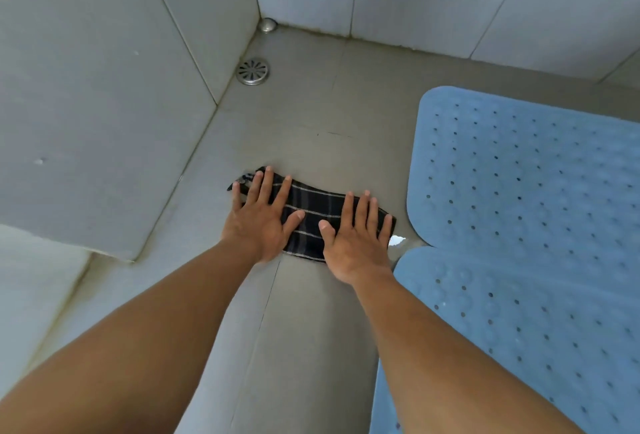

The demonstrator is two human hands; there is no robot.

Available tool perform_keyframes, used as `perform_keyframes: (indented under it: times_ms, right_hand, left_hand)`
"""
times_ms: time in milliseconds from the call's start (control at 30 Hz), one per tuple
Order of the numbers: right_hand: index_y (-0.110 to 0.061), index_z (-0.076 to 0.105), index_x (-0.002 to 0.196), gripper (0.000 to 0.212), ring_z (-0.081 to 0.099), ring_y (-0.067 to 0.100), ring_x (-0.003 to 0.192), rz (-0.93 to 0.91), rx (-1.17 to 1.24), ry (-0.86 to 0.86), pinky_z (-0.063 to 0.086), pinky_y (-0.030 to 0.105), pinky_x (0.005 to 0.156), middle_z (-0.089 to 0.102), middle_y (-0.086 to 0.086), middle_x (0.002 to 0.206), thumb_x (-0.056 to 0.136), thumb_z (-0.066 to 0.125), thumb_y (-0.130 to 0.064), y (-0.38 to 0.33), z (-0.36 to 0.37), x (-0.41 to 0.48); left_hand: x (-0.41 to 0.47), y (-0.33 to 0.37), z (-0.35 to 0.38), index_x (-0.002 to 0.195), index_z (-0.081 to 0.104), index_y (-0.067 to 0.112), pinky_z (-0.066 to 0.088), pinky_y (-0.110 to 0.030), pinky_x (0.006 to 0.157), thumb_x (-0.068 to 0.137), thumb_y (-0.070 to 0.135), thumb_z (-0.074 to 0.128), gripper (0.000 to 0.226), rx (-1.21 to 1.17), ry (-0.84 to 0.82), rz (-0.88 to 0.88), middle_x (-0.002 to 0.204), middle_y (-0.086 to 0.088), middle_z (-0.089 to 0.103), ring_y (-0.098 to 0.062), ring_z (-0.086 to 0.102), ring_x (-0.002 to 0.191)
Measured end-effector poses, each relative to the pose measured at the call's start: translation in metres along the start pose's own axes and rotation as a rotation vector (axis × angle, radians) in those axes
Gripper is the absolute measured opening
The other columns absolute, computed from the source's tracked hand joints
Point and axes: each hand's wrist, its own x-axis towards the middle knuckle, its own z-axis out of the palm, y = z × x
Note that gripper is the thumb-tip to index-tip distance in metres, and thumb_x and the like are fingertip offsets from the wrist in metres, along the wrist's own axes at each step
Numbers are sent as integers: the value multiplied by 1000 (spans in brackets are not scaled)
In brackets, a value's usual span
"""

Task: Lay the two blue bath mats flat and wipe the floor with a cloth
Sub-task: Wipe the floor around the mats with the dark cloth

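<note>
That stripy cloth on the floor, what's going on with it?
A person is wiping the floor with the dark striped cloth. The left hand and the right hand both press flat on it, fingers spread. To the right, the far mat and the near mat, both blue, already lie flat. A round drain sits near the corner.

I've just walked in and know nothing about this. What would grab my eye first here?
The left hand and the right hand, both bare, press flat with spread fingers on a dark plaid cloth in the middle of the grey tiled floor. To the right lie two blue bath mats dotted with holes, the far mat and the near mat. A round metal floor drain sits near the back corner.
</note>
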Motion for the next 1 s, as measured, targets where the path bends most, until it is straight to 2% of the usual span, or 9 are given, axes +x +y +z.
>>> perform_keyframes:
  times_ms: [200,367,633,1000]
  right_hand:
    - [-17,-27,153,73,-34,23,147,48,10,9,-19,51,120,-34,8,161,103,7,-58,2,-17,33]
    - [-18,-17,158,72,-32,24,148,79,-24,34,-17,51,120,-31,9,162,103,7,-59,4,-32,55]
    - [-20,-20,156,71,-29,22,150,76,-74,61,-19,48,119,-31,8,162,102,5,-59,17,-62,106]
    - [-19,-18,157,72,-25,23,151,40,-106,74,-16,49,121,-26,8,164,101,3,-60,40,-90,161]
  left_hand:
    - [48,5,-25,154,-25,29,-12,-59,120,96,68,-1,74,-3,-75,40,163,-8,-30,-26,-26,150]
    - [74,9,-37,154,-26,29,-13,-61,119,97,67,1,74,-16,-112,67,162,-9,-32,-27,-28,150]
    - [138,17,-60,156,-21,27,-9,-60,121,96,67,1,76,29,-49,126,164,-10,-27,-28,-22,152]
    - [188,36,-74,156,-22,29,-10,-62,120,97,68,1,74,8,-69,80,164,-10,-27,-28,-26,151]
